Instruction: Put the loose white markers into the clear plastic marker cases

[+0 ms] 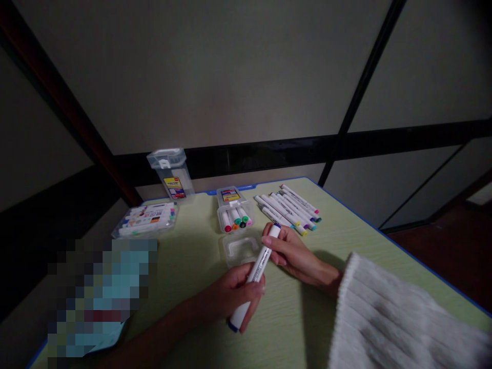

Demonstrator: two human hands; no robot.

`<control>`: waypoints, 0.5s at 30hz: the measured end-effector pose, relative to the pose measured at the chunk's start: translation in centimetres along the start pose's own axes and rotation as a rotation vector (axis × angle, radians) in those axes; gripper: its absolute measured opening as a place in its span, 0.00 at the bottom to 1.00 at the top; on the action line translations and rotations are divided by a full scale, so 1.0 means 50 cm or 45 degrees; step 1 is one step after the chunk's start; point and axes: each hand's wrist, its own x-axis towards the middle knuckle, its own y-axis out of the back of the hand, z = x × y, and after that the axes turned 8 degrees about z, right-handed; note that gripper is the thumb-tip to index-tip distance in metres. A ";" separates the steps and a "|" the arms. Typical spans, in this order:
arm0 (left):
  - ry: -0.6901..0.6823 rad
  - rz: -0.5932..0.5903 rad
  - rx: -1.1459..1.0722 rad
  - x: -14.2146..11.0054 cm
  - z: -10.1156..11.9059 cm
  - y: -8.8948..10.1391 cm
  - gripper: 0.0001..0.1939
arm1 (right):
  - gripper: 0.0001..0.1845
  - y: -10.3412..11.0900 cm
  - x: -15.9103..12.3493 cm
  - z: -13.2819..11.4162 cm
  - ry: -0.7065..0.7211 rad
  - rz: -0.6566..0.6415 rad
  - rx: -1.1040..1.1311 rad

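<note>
A white marker with dark blue ends slants between my two hands above the table. Around its lower part my left hand is closed. My right hand pinches the upper end between thumb and fingers. Just beyond them, a clear plastic case lies on its side with several markers in it, their red, orange, green, black and pink ends facing me. Its clear open lid rests on the table, partly hidden by my left hand. Right of the case lies a loose group of white markers with coloured ends.
An upright clear case with a yellow label stands at the back left. In front of it lies a flat clear pack of markers. A pixelated teal object is at the left. The pale green table has a blue edge and meets a wall panel behind.
</note>
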 end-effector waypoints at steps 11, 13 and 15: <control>0.058 -0.032 -0.123 0.000 0.004 0.006 0.22 | 0.08 0.001 0.003 -0.001 -0.030 -0.035 0.174; 0.100 -0.039 -0.138 0.000 0.005 0.008 0.21 | 0.08 0.000 0.002 -0.002 -0.032 -0.041 0.187; 0.131 -0.062 -0.144 -0.001 0.006 0.011 0.22 | 0.09 0.000 0.001 -0.002 -0.034 -0.039 0.187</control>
